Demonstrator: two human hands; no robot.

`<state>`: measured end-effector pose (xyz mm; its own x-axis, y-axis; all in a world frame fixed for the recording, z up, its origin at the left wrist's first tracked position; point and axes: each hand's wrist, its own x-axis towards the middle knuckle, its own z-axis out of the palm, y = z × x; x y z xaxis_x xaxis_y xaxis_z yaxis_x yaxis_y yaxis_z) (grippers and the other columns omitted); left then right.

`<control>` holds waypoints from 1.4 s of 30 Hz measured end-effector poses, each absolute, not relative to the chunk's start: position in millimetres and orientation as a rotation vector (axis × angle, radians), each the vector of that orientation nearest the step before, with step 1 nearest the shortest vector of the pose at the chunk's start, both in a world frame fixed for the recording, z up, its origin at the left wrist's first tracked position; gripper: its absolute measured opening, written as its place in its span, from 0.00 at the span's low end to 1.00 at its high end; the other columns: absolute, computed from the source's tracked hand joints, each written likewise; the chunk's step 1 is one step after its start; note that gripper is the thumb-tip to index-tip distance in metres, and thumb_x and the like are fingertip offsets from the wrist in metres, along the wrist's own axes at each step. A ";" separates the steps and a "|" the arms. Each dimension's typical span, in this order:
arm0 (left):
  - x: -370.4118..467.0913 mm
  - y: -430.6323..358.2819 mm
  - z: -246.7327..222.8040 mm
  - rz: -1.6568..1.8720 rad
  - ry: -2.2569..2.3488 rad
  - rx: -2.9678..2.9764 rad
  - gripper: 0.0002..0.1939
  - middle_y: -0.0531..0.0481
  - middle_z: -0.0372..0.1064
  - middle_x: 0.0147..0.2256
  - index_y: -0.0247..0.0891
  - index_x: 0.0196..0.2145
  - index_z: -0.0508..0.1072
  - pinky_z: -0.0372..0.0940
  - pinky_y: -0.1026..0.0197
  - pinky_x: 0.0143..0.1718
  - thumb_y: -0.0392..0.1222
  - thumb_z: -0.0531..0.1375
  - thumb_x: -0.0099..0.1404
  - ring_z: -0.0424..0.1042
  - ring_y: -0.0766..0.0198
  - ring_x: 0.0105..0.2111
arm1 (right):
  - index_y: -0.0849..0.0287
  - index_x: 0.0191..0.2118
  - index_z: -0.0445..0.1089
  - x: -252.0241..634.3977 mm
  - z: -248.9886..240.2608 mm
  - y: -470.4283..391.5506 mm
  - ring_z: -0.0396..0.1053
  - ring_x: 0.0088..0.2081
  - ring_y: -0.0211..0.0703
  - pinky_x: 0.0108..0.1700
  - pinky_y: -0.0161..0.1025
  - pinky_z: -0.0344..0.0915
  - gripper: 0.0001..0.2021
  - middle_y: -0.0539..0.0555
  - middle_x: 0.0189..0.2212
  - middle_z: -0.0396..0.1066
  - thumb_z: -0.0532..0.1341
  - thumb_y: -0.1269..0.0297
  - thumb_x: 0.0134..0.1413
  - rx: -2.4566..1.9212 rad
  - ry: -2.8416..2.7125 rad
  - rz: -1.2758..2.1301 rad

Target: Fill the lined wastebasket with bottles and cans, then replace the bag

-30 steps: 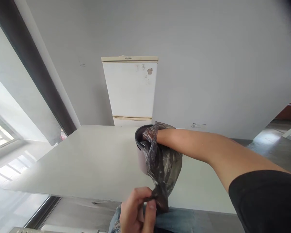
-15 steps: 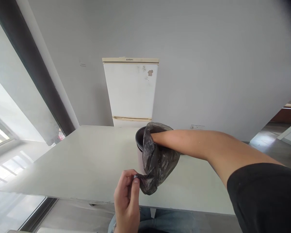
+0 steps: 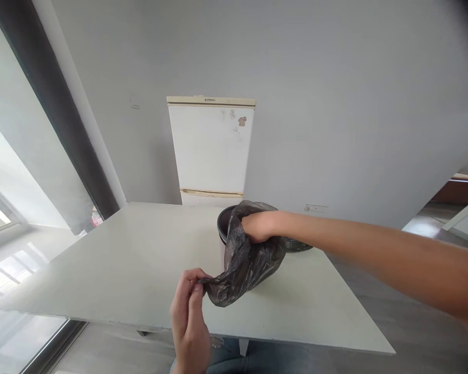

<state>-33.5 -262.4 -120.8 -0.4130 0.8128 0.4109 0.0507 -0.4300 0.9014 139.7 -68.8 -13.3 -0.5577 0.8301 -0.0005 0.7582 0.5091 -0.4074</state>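
A thin black plastic garbage bag (image 3: 253, 265) hangs loosely over the right side of a trash bin (image 3: 221, 231), covering much of it. The bin stands upright on the table and has a dark rim with a paler body. My left hand (image 3: 191, 317) is closed, pinching a twisted edge of the bag between thumb and fingers, to the near left of the bin. At the bag's mouth, my right hand (image 3: 257, 227) reaches in over the bin's opening. Its fingertips are hidden by the plastic.
The bin rests on a white table (image 3: 140, 259) whose front edge runs close to my legs (image 3: 265, 358). Behind the table stands a white refrigerator (image 3: 210, 148) against a grey wall. A dark post (image 3: 58, 111) rises at the left, beside a window.
My left hand has moved left, stretching the pinched edge of the bag outward. My right hand has drawn partly back out of the bag, and more bag now shows right of the bin.
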 end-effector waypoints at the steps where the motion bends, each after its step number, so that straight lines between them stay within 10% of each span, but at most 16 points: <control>1: -34.3 -261.2 -122.6 1.893 1.214 1.241 0.14 0.47 0.68 0.35 0.38 0.40 0.74 0.62 0.63 0.34 0.49 0.54 0.75 0.66 0.61 0.34 | 0.59 0.17 0.67 143.8 -5.7 -79.6 0.63 0.21 0.38 0.29 0.37 0.61 0.12 0.48 0.17 0.65 0.68 0.78 0.39 -1.337 -2.704 0.385; 6: -44.6 -257.7 -116.0 1.923 1.420 1.322 0.19 0.44 0.72 0.44 0.41 0.49 0.72 0.66 0.56 0.44 0.54 0.49 0.76 0.71 0.55 0.44 | 0.57 0.28 0.69 171.8 11.4 -119.2 0.67 0.28 0.44 0.32 0.40 0.59 0.10 0.54 0.28 0.71 0.60 0.67 0.61 -1.388 -2.517 -0.209; 11: -51.0 -252.5 -82.5 1.745 1.820 1.696 0.17 0.44 0.72 0.50 0.44 0.49 0.72 0.66 0.51 0.48 0.57 0.56 0.73 0.72 0.50 0.49 | 0.58 0.52 0.71 201.5 -5.1 -100.0 0.67 0.54 0.58 0.49 0.46 0.65 0.16 0.63 0.51 0.71 0.64 0.56 0.63 -1.282 -2.104 -0.317; 19: -25.4 -170.5 -60.4 1.205 1.849 1.951 0.12 0.43 0.74 0.43 0.43 0.40 0.74 0.65 0.56 0.39 0.53 0.59 0.70 0.76 0.51 0.41 | 0.56 0.34 0.72 189.2 -7.6 -40.4 0.66 0.29 0.41 0.35 0.37 0.56 0.13 0.50 0.27 0.72 0.53 0.62 0.68 -1.252 -2.200 0.175; 27: -72.2 -56.4 -71.6 1.261 1.679 1.583 0.09 0.52 0.69 0.25 0.42 0.31 0.67 0.58 0.62 0.29 0.45 0.55 0.69 0.67 0.61 0.24 | 0.59 0.31 0.76 161.2 -7.0 25.9 0.64 0.29 0.40 0.33 0.38 0.53 0.13 0.53 0.27 0.73 0.66 0.54 0.59 -1.432 -2.240 0.307; 36: -86.6 -45.6 -131.7 1.132 1.509 1.392 0.04 0.53 0.65 0.19 0.37 0.20 0.69 0.57 0.62 0.28 0.39 0.61 0.46 0.64 0.62 0.25 | 0.58 0.22 0.74 193.3 -41.0 43.4 0.70 0.31 0.44 0.36 0.38 0.66 0.13 0.53 0.24 0.74 0.70 0.56 0.50 -1.663 -2.049 0.871; 42: -82.0 -78.8 -161.7 1.121 1.331 1.212 0.12 0.50 0.71 0.23 0.37 0.25 0.73 0.62 0.61 0.29 0.49 0.62 0.53 0.69 0.60 0.27 | 0.58 0.26 0.74 225.9 -51.3 12.3 0.75 0.32 0.52 0.37 0.45 0.74 0.13 0.58 0.28 0.79 0.67 0.54 0.52 -1.563 -1.810 1.277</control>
<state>-82.0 -78.8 -161.7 -0.0251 0.9968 -0.0754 0.0957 0.0774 0.9924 225.9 12.3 -51.3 -0.2744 0.9313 -0.2394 0.5379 -0.0577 -0.8410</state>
